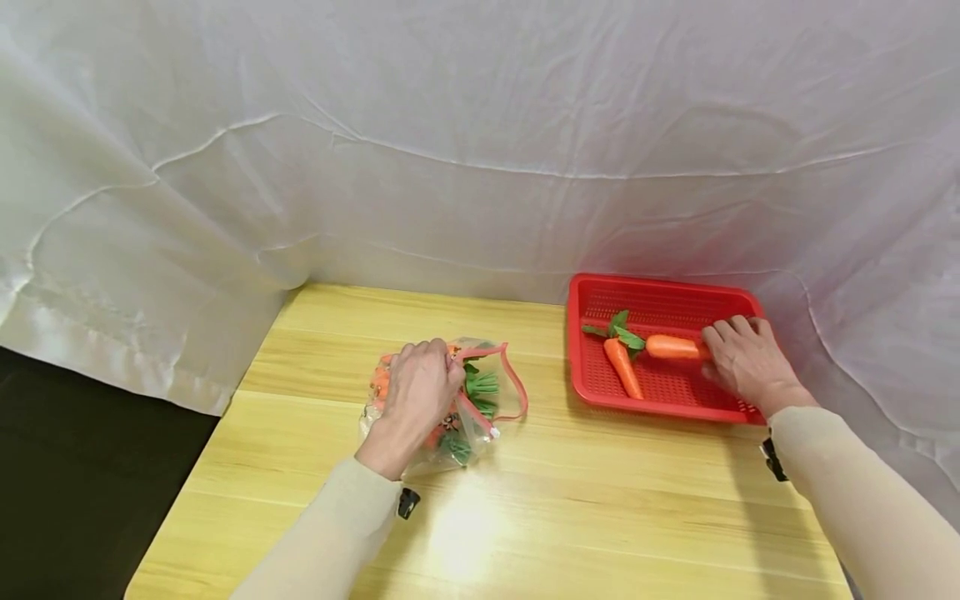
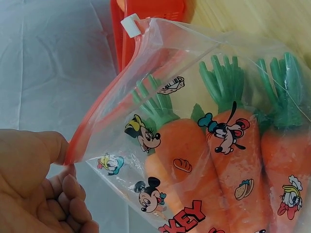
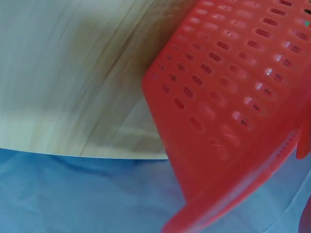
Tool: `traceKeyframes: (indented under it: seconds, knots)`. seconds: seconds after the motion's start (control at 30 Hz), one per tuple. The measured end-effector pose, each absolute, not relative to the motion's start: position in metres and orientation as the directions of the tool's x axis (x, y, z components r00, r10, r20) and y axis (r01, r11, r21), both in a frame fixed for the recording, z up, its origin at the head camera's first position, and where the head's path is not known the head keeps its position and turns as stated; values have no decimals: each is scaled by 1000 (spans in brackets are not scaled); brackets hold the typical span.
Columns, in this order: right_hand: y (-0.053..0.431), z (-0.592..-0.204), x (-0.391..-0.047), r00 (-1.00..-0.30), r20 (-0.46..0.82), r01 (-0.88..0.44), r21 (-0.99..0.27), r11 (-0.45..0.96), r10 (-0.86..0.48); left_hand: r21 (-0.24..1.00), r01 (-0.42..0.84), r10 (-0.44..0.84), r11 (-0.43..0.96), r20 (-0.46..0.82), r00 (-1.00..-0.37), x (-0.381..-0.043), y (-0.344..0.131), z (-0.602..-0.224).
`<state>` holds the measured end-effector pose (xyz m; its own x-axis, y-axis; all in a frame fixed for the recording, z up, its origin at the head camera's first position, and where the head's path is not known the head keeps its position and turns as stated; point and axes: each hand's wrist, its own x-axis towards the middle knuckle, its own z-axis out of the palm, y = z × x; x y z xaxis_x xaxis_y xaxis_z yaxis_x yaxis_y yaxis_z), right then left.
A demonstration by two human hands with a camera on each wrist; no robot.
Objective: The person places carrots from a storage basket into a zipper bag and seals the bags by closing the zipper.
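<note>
My left hand [image 1: 420, 379] pinches the red zip edge of a clear plastic zip bag [image 2: 116, 126] printed with cartoon figures. Inside the bag are several orange carrots [image 2: 233, 145] with green tops, lying side by side. A white slider [image 2: 130, 25] sits at one end of the zip, and the bag's mouth gapes toward the right in the head view. Reaching into the red basket [image 1: 667, 410], my right hand [image 1: 750, 358] holds the right end of a carrot [image 1: 672, 347] whose leaves point left. A second carrot [image 1: 622, 368] lies slanted on the basket floor beside it.
The wooden table [image 1: 600, 500] carries the bag at its middle and the basket at its back right. Pale cloth [image 1: 480, 200] hangs behind and along the sides. The basket's perforated wall [image 3: 214, 97] fills much of the right wrist view.
</note>
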<state>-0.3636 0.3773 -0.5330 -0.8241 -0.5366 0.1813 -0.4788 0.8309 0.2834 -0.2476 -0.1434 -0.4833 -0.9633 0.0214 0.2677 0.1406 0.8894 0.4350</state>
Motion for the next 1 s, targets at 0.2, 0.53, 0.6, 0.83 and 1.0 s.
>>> traceKeyframes:
  seconds: [0.2, 0.53, 0.6, 0.83, 1.0]
  knots:
    - [374, -525, -361, -807, 231, -483, 271, 833, -544, 434, 136, 21, 891, 260, -965, -248, -144, -483]
    - [365, -512, -351, -773, 331, -478, 256, 840, -541, 446, 126, 19, 886, 237, -971, -248, -145, -481]
    - [362, -509, -349, -764, 347, -481, 254, 839, -544, 447, 123, 16, 886, 235, -972, -249, -145, -481]
    - [345, -494, -343, -692, 441, -515, 253, 819, -572, 444, 120, 15, 888, 233, -972, -250, -146, -481]
    - [324, -488, -336, -630, 537, -524, 238, 818, -560, 449, 114, 10, 886, 228, -974, -250, -147, -481]
